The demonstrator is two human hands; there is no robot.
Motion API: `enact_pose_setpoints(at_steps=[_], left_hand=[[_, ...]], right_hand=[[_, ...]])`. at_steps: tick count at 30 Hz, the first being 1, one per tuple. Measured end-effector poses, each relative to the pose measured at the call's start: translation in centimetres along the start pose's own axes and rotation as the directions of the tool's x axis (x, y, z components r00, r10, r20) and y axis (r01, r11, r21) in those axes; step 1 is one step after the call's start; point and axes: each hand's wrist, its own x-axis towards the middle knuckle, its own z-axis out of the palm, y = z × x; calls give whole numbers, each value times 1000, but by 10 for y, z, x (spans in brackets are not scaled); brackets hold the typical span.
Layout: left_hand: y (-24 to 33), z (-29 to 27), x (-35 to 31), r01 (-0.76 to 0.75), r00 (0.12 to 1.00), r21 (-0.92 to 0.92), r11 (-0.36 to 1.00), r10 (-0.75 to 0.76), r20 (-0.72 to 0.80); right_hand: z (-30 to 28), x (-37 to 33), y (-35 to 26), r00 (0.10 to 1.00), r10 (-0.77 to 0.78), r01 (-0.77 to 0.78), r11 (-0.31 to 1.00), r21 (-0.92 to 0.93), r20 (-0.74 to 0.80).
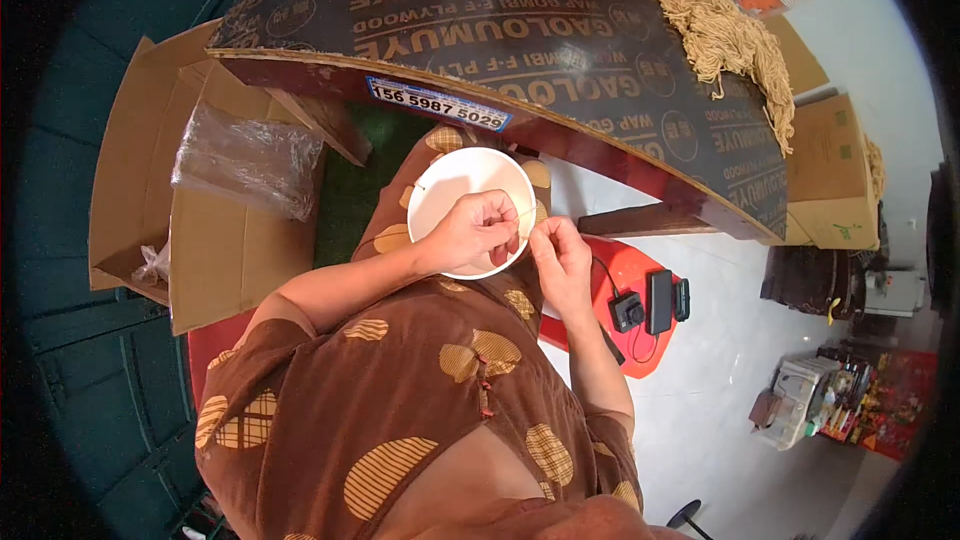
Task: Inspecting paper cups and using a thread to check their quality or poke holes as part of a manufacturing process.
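Observation:
A white round bucket point(455, 172) rests on my lap with its mouth facing up. A small bit of thin tan cord point(420, 187) shows at its left rim. My left hand point(474, 232) is over the bucket's mouth, its fingertips pinched together. At the right rim, my right hand point(560, 258) has thumb and forefinger pinched. Between the two hands runs a thin pale strand point(526, 211) that looks like cord. The exact grip of each hand on it is partly hidden by the fingers.
A dark plywood table point(480, 20) spans the far side, with a heap of tan cords point(725, 40) at its right. An open cardboard box point(215, 250) holding clear plastic stands left. A red stool point(640, 340) with small black devices is at my right.

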Motion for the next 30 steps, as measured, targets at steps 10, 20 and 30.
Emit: enact_pose_setpoints(at_steps=[10,20,30], left_hand=[[2,3,0,168,974,-57,984,-175,-142],[4,0,0,-47,976,278,959,104,-193],[1,5,-4,-91,970,252,964,143,-196]], right_hand=[[8,-1,1,954,-297,280,933,-225,-44],[3,15,0,819,-571,547,742,-388,62],[3,24,-1,835,-527,550,806,-219,160]])
